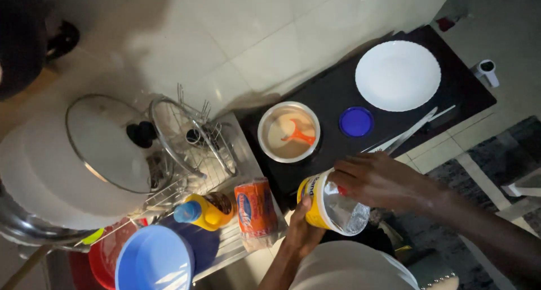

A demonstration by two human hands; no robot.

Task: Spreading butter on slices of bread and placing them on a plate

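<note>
Lower centre of the frame: the left hand [302,229] grasped a yellow tub [329,206] from below, tilted on its side. The right hand [378,180] gripped the tub's foil-sealed top [345,211], fingers curled over its rim. Above, on a dark table [338,93], stood a bowl [289,132] holding an orange scoop [298,135], a blue lid [356,121] and a white plate [398,75].

The right hand [375,180] covers part of the yellow tub's [321,203] foil top, so the contents stay unseen. The blue bowl [153,260] and red basin [104,256] are cut by the bottom edge.
</note>
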